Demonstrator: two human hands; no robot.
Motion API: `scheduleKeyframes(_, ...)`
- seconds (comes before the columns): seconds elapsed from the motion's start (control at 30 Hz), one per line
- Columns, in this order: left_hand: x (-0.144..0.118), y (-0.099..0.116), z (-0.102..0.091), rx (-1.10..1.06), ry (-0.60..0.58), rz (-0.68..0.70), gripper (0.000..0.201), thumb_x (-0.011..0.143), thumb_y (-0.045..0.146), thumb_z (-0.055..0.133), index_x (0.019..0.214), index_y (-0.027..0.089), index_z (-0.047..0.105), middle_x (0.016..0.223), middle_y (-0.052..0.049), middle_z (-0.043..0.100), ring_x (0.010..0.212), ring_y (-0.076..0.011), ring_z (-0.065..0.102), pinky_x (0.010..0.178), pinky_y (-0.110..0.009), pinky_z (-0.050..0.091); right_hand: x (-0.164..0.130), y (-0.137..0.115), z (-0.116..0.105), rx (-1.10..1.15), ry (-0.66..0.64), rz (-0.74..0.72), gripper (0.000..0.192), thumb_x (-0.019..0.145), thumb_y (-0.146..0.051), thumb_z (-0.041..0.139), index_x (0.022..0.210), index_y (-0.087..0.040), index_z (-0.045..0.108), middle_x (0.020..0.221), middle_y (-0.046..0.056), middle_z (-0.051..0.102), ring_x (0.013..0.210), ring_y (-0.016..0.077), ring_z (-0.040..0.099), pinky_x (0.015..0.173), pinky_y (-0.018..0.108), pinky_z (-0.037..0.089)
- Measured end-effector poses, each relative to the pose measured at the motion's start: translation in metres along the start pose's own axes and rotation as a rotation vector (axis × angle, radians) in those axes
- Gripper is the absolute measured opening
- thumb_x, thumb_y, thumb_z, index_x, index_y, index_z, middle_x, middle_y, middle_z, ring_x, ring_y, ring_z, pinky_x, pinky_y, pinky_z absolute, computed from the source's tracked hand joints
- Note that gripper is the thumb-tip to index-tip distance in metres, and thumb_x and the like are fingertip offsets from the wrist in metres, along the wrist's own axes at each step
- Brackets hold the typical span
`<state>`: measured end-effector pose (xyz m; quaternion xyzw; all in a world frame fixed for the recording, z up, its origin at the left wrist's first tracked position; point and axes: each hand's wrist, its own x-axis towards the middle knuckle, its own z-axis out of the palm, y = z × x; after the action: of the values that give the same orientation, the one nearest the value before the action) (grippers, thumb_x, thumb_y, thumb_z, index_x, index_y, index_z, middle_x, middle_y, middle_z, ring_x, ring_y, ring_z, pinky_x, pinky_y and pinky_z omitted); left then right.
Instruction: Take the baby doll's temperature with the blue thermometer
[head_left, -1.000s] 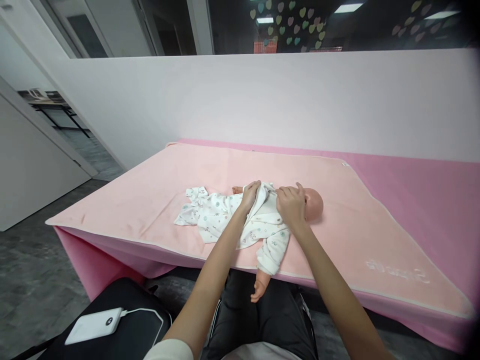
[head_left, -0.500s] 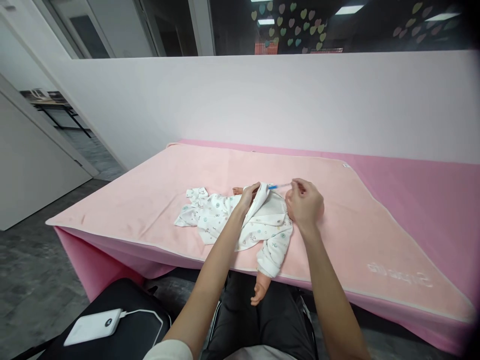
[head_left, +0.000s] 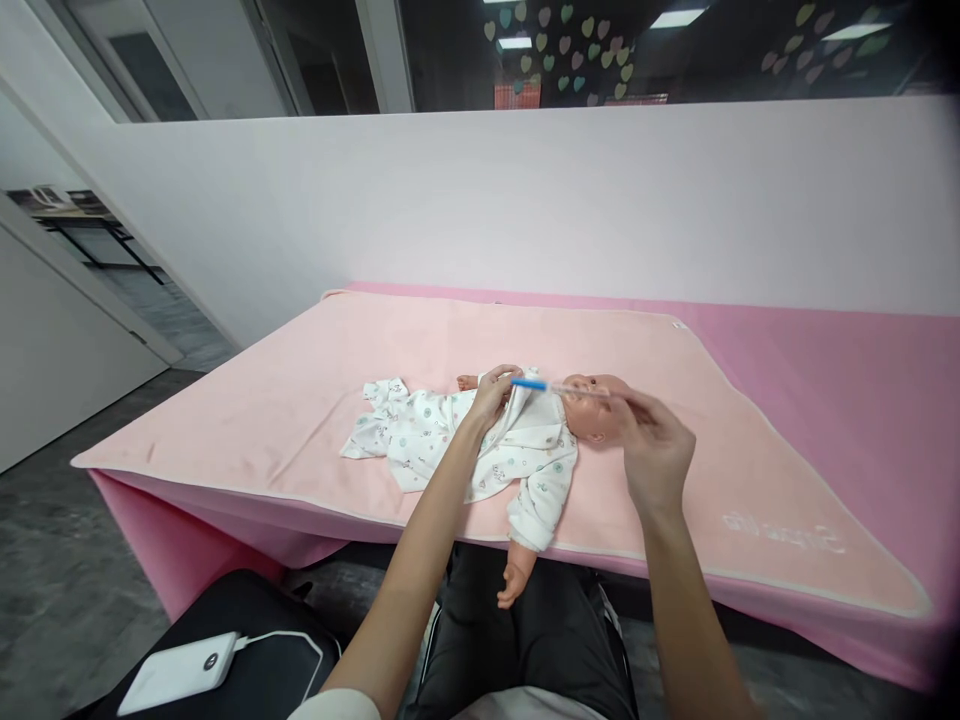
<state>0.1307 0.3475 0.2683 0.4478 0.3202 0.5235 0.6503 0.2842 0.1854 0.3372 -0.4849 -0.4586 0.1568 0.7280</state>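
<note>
The blue-tipped clear stick (head_left: 534, 384) is above the doll (head_left: 589, 425), across chest and head; the right hand (head_left: 658, 450) pinches its clear end. Judged light, stiff, possibly fragile: hold there, gently. The left hand's (head_left: 491, 395) fingers grip the shirt (head_left: 529, 440).

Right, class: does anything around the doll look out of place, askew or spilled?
Yes: the near forearm of the doll sticks out past the front edge of the peach blanket, while its body lies on it. That looks askew. I see no spill.
</note>
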Motion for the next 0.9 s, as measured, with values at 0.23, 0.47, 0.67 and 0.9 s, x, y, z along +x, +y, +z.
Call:
scheduleKeyframes(0.23,-0.003,0.001,0.002,0.052,-0.043,0.065,0.029,0.060,0.037,0.075,0.073,0.014,0.063,0.058,0.005,0.051,0.049,-0.0032,0.038,0.047,-0.018,0.026,-0.052,0.087,-0.092,-0.236,0.091,0.295,0.035,0.071,-0.047,0.064,0.090,-0.018,0.064,0.090,0.008,0.068,0.087,0.0233,0.064,0.085,0.040,0.049)
scheduleKeyframes(0.47,-0.010,0.004,0.002,0.134,-0.173,0.140,0.024,0.058,0.030,0.077,0.071,0.014,0.063,0.058,0.004,0.052,0.053,-0.0055,0.045,0.054,-0.019,0.035,-0.047,0.109,-0.144,-0.866,-0.006,0.329,0.033,0.075,-0.047,0.050,0.086,-0.020,0.066,0.078,0.008,0.068,0.072,0.0260,0.061,0.067,0.038,0.046)
scheduleKeyframes(0.67,-0.011,0.003,0.001,0.146,-0.243,0.109,0.027,0.056,0.029,0.078,0.076,0.013,0.068,0.062,0.001,0.057,0.058,-0.0082,0.051,0.057,-0.021,0.039,-0.042,0.108,-0.112,-1.184,-0.069,-0.046,0.030,0.080,-0.029,0.040,0.085,-0.014,0.066,0.091,0.013,0.066,0.078,0.0266,0.058,0.069,0.037,0.043)
scheduleKeyframes(0.9,-0.003,0.000,-0.005,-0.072,-0.183,0.042,0.030,0.055,0.025,0.079,0.081,0.014,0.067,0.063,0.002,0.059,0.057,-0.0070,0.053,0.057,-0.020,0.041,-0.046,0.094,-0.002,-0.963,-0.448,-0.656,0.035,0.084,-0.010,0.039,0.113,-0.015,0.056,0.118,0.011,0.058,0.102,0.0213,0.054,0.085,0.033,0.041)
